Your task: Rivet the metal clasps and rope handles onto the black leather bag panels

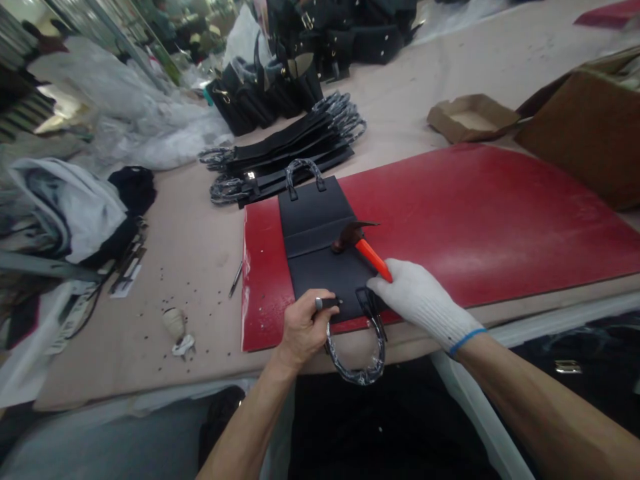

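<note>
A flat black bag panel (320, 270) lies on the red board (480, 220), with a plastic-wrapped handle at its far end and another at the near end. The near handle (357, 380) hangs over the table's front edge. My bare left hand (305, 327) is closed around a short metal punch (327, 303), held low over the panel beside the near handle's base. In its white knit glove, my right hand (420, 297) grips a claw hammer (371, 257) by its orange handle. The hammer's dark head is over the panel, beyond the punch.
Several black panels with wrapped handles (295, 143) are stacked behind the board, with black bags (265, 93) farther back. A cardboard tray (473, 117) and a brown box (585, 127) stand at the right. On the left lie a pen-like tool (235, 279), small dark bits and a beige bulb-shaped object (175, 325).
</note>
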Tool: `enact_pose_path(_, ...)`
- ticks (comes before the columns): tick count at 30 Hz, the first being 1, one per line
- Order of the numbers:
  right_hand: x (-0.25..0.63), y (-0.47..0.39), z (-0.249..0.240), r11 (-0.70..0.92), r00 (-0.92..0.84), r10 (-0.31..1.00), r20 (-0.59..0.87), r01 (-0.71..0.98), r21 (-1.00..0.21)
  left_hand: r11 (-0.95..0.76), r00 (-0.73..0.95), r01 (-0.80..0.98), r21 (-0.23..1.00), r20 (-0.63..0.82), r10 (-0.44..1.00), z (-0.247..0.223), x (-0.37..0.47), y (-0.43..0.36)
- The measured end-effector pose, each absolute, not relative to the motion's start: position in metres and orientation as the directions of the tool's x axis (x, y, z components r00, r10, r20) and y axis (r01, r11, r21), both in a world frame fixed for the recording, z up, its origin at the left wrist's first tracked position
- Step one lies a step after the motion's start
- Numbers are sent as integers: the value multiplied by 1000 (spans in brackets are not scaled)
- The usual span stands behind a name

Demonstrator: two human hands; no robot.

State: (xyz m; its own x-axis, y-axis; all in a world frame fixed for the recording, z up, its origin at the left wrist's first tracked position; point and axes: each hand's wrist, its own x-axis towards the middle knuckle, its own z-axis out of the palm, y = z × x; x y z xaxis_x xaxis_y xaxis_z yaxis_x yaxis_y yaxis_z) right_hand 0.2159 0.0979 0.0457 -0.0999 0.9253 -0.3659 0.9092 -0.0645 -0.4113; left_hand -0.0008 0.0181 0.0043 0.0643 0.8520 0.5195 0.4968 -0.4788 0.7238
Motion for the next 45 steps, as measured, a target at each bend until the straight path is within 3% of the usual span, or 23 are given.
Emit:
enact_pose_path(8, 214, 101, 46, -97, -61, 914, -402, 927, -362, -293, -29, 493, 820, 351, 936, 10, -3, 20)
enact_pose_path(14, 211, 102, 47, -154, -7, 889, -457, 937, -313, -514, 85, 500, 697, 551, 830, 4, -1, 16)
enact_pose_path(21, 211, 100, 50, -154, -13, 884, -467, 935, -318, -384, -18, 503, 774, 454, 891, 9, -4, 16)
enact_pose_path(26, 210, 99, 51, -165, 5, 880, -476, 942, -294, -528, 130, 513, 677, 547, 827, 6, -4, 12)
enact_pose_path(28, 210, 99, 52, -156, -1, 882, -472, 943, -294, -457, 49, 517, 724, 508, 860, 3, -4, 10)
enact_pose_path(31, 211, 100, 53, -154, -7, 877, -480, 944, -293, -224, -201, 437, 871, 338, 919, -2, -6, 10)
enact_pose_path(33, 211, 100, 53, -150, -13, 876, -483, 943, -297, -140, -277, 370, 918, 253, 927, -4, -7, 12)
enact_pose_path(45, 213, 99, 48, -136, -25, 882, -470, 943, -305, -180, -147, 434, 882, 267, 952, -3, -4, 15)
